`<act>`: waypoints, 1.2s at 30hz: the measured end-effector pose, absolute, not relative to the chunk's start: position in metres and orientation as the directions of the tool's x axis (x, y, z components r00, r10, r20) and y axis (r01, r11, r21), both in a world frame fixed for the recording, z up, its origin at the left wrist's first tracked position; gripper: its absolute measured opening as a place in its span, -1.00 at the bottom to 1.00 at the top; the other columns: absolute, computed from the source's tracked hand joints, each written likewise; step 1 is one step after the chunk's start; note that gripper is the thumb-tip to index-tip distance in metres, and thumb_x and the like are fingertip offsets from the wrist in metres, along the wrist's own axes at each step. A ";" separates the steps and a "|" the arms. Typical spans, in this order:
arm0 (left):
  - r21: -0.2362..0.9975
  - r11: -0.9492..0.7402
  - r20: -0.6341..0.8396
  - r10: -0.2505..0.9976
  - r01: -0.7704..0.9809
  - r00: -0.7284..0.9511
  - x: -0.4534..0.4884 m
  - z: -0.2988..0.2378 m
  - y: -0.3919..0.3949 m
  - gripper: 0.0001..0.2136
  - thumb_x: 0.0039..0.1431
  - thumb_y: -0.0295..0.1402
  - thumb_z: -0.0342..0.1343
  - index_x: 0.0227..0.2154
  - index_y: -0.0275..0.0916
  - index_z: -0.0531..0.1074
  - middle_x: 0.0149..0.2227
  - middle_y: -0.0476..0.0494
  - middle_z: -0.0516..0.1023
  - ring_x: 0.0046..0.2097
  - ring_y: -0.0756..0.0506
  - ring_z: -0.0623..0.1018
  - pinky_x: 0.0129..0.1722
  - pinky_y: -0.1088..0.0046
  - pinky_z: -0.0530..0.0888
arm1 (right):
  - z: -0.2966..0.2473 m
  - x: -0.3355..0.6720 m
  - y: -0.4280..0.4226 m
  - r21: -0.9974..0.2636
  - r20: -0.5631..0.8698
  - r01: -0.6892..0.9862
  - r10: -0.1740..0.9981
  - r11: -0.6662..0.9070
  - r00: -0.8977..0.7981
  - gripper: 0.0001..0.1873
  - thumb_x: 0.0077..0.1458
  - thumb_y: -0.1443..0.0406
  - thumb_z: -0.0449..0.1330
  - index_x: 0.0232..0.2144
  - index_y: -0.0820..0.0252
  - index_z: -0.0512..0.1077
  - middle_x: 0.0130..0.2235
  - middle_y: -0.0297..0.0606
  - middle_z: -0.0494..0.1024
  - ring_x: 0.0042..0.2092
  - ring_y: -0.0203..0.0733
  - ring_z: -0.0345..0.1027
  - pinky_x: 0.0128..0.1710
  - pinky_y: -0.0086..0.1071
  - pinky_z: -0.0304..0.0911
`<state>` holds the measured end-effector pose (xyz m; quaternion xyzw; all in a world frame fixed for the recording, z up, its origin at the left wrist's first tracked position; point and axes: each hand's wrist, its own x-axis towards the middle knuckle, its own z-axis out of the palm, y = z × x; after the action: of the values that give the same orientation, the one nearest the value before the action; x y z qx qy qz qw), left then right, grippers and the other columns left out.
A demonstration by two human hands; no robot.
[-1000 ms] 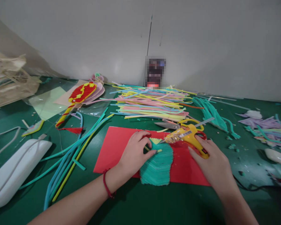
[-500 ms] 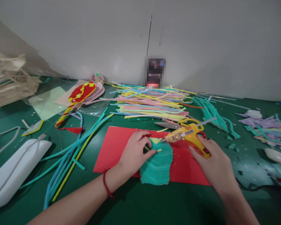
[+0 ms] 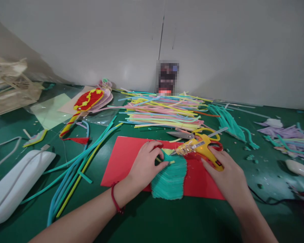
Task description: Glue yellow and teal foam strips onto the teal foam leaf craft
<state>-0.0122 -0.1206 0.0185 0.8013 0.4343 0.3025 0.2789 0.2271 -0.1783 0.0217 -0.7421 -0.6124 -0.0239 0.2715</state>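
Note:
In my right hand (image 3: pixel 226 172) is a yellow hot glue gun (image 3: pixel 204 148), its nozzle pointing left and down over the top of a teal piece made of rows of pipe cleaner (image 3: pixel 169 182). The nozzle tip is close to a small pale-yellow patch at that piece's top edge; whether they touch I cannot tell. My left hand (image 3: pixel 149 158) pinches a short yellow-green pipe cleaner (image 3: pixel 172 162) above the teal piece. Beneath everything lies a red card (image 3: pixel 124 155). Scissors (image 3: pixel 181 135) with yellow handles rest just behind the glue gun, partly covered by it.
Many pastel pipe cleaners (image 3: pixel 164 113) are piled at the back, below a blurred phone (image 3: pixel 168 79). Left are a red-and-yellow fan shape (image 3: pixel 88 100), long pipe cleaners (image 3: pixel 71 179) and a white power strip (image 3: pixel 20 185). A teal bundle (image 3: pixel 228 123) and scraps (image 3: pixel 291 138) lie right.
My right hand has brought the glue gun a little to the left and down, its nozzle now further over the teal piece's top edge. My left hand has stayed in place.

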 end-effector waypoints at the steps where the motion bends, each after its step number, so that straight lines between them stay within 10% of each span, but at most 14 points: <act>1: 0.708 -0.466 0.239 0.865 0.530 0.440 -0.012 0.019 -0.121 -0.85 0.04 -0.38 0.23 -0.48 -0.20 0.33 -0.04 -0.15 0.44 0.05 -0.21 0.39 0.01 0.11 0.39 | 0.022 0.227 -0.178 -0.375 0.366 0.922 0.897 -0.102 0.248 -0.55 0.10 0.08 0.02 -0.08 0.17 0.46 -0.22 -0.15 0.52 -0.19 -0.06 0.43 -0.23 -0.27 0.35; 36: 0.705 -0.466 0.234 0.865 0.534 0.444 -0.012 0.019 -0.120 -0.84 0.04 -0.38 0.23 -0.47 -0.20 0.33 -0.04 -0.15 0.43 0.05 -0.20 0.39 0.01 0.12 0.38 | 0.021 0.232 -0.177 -0.367 0.393 0.928 0.895 -0.057 0.210 -0.56 0.13 0.08 -0.01 -0.11 0.22 0.46 -0.23 -0.13 0.53 -0.23 -0.09 0.44 -0.26 -0.29 0.35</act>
<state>-0.0123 -0.1203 0.0186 0.8030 0.4355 0.2969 0.2782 0.2323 -0.1773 0.0211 -0.7263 -0.6276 -0.0299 0.2787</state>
